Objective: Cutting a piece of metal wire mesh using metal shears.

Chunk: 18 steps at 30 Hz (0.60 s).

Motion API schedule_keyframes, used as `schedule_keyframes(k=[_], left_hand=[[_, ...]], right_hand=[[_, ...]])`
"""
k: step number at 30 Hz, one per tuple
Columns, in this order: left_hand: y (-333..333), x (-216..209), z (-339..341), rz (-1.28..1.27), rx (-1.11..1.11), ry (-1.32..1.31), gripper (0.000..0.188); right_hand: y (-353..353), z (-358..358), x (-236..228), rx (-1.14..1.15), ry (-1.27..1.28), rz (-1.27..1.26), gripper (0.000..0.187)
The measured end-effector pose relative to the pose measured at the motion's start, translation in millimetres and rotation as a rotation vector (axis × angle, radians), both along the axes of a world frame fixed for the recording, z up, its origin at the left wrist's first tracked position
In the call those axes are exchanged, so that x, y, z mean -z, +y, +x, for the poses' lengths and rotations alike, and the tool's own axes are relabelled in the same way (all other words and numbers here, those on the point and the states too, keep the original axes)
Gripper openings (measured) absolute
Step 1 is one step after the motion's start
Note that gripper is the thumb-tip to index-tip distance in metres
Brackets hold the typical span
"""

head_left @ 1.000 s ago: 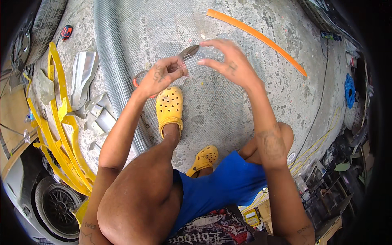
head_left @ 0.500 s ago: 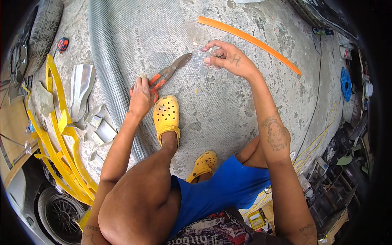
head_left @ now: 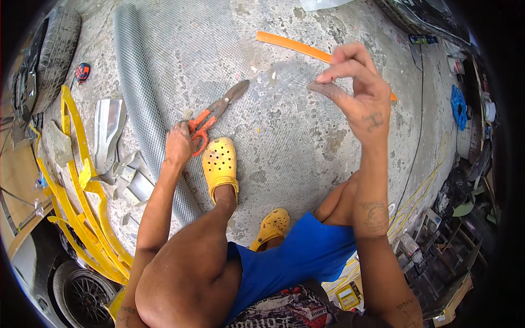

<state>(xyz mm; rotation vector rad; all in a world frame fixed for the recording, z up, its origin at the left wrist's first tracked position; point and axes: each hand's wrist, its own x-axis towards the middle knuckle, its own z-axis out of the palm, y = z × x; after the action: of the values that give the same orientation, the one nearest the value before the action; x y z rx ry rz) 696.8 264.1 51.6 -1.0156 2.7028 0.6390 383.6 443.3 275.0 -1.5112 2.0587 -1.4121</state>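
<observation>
My left hand [head_left: 179, 145] is down on the floor, fingers closed around the orange handles of a pair of tin snips [head_left: 228, 98], whose grey blades lie pointing away to the upper right. My right hand [head_left: 358, 93] is raised above the floor, thumb and fingertips pinched on the edge of a fine grey wire mesh [head_left: 180, 49]. The mesh spreads over the concrete from a rolled part [head_left: 136, 93] at my left. My foot in a yellow clog [head_left: 220, 164] stands on the mesh right beside the snips' handles.
An orange strip [head_left: 290, 45] lies on the floor beyond my right hand. Yellow metal strips [head_left: 76, 180] and bent sheet-metal pieces [head_left: 109, 131] are piled at my left, with a car wheel [head_left: 82, 284] below them. A thin cable [head_left: 421, 109] and clutter line the right side.
My left hand has come down from near the right hand to the floor with the snips. My right hand has lifted toward the camera, pulling the mesh edge up.
</observation>
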Motion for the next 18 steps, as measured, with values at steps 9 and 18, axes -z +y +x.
schedule_keyframes(k=[9, 18], left_hand=[[14.8, 2.1, -6.4, 0.236, -0.044, -0.029, 0.039], [50.5, -35.5, 16.7, 0.405, -0.067, 0.413, 0.024]], right_hand=[[54.2, 49.8, 168.3, 0.121, -0.357, 0.209, 0.026], [65.4, 67.1, 194.4, 0.237, -1.083, 0.278, 0.029]])
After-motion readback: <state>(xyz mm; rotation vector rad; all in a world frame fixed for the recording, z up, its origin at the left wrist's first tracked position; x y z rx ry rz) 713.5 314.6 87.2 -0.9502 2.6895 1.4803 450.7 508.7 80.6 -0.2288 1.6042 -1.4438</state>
